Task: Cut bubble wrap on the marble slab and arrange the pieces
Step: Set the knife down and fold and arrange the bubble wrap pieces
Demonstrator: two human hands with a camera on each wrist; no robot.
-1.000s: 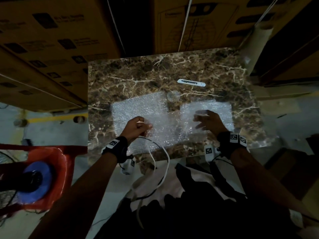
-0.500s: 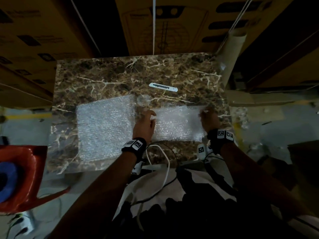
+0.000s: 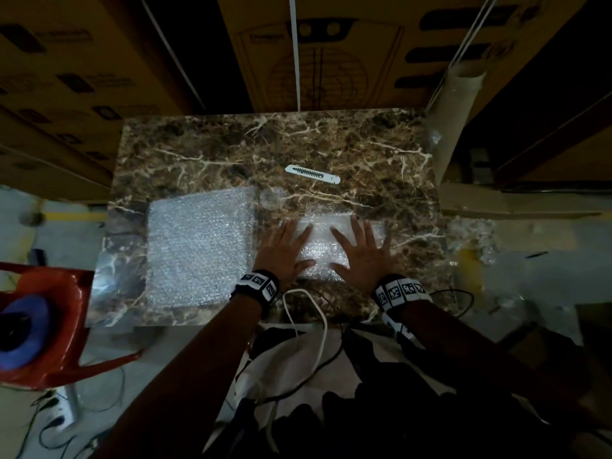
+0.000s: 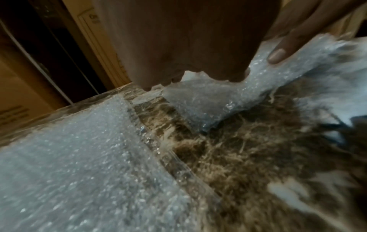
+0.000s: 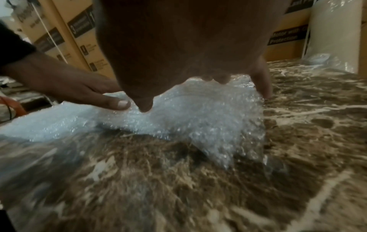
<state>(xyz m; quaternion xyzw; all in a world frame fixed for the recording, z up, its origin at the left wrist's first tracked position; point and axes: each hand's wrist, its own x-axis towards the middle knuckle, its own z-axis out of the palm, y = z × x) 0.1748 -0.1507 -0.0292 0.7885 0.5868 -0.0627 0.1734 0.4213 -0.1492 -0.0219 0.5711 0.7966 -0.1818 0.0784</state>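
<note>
Low in the frame's middle, the left hand (image 3: 284, 250) and right hand (image 3: 363, 251) lie flat side by side, fingers (image 3: 357, 226) straight and spread, pressing a small bubble wrap piece (image 3: 323, 250) onto the marble bench (image 3: 331, 144). A larger bubble wrap sheet (image 3: 198, 246) lies at centre left. Farther up rests a white cutter (image 3: 312, 174).

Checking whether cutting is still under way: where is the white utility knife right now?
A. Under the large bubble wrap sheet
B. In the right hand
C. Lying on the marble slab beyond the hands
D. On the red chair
C: the white utility knife lies on the marble slab, untouched.
</note>
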